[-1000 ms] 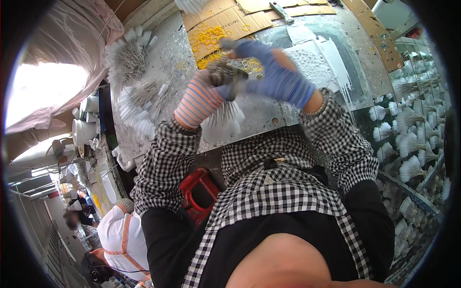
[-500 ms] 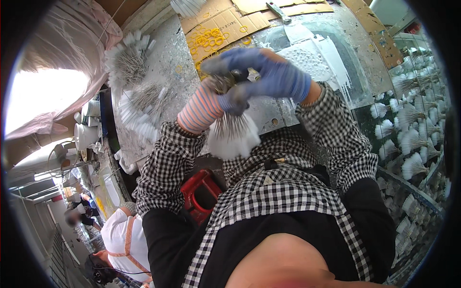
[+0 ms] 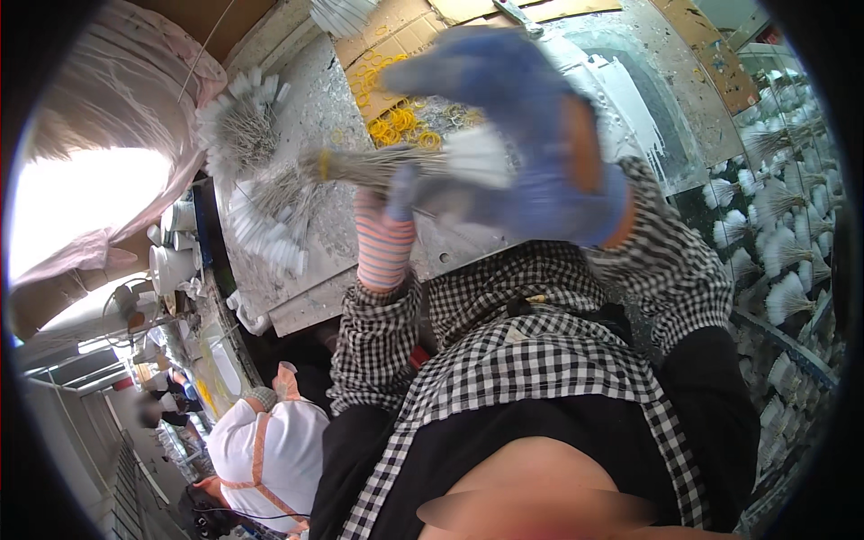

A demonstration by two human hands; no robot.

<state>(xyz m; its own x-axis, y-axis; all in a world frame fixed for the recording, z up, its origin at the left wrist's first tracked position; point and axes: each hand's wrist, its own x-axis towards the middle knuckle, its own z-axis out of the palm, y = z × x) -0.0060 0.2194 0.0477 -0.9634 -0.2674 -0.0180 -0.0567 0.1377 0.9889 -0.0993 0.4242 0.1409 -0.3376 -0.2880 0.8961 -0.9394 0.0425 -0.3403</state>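
Both hands up close to the camera over the metal worktable. Right hand, blue glove, is closed around the white end of a bundle of thin sticks; bundle lies roughly level, bare stick ends pointing left with a yellow band near that end. Left hand, striped knit glove with blue fingertips, sits under the bundle, fingers curled up against it; can't tell how firmly it grips. Yellow rubber bands are scattered on cardboard behind. Two more fanned bundles lie on the table to the left, well apart from the hands. Another person in a white top is lower left.
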